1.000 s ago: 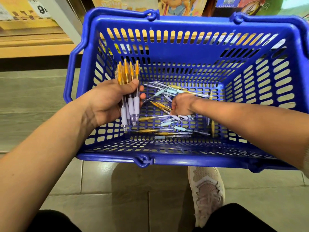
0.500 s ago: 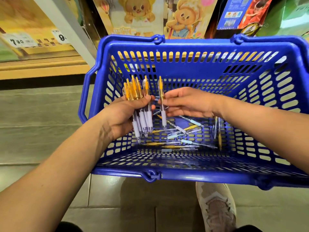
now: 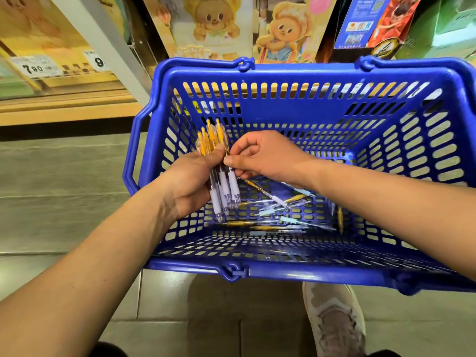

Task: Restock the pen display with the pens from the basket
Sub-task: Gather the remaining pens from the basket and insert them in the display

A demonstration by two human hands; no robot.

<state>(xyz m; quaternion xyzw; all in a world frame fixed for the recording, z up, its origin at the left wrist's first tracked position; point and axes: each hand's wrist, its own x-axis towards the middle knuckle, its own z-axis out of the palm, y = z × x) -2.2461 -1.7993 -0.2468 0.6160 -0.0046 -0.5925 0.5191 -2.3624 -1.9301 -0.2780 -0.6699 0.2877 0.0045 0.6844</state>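
Note:
A blue plastic basket [image 3: 296, 270] stands on the floor in front of me. My left hand [image 3: 189, 184] grips a bunch of wrapped pens [image 3: 221, 173] with orange tops and pale lilac grips, held upright over the basket's left side. My right hand [image 3: 260, 157] meets the bunch from the right, its thumb and fingers pinching the rightmost pen of the bunch. Several loose pens [image 3: 278, 217], orange-topped and light blue, lie on the basket's floor below my hands. No pen display shows in this view.
Shelves with price tags [image 3: 36, 69] run along the back left. Boxes printed with cartoon bears [image 3: 213, 24] stand behind the basket. A grey shelf post [image 3: 108, 45] slants at the left. My shoe [image 3: 334, 320] rests on the tiled floor below the basket.
My right hand rose from the loose pens with one pen and brought it left against the bunch in my left hand. The view tilted up, showing more shelf.

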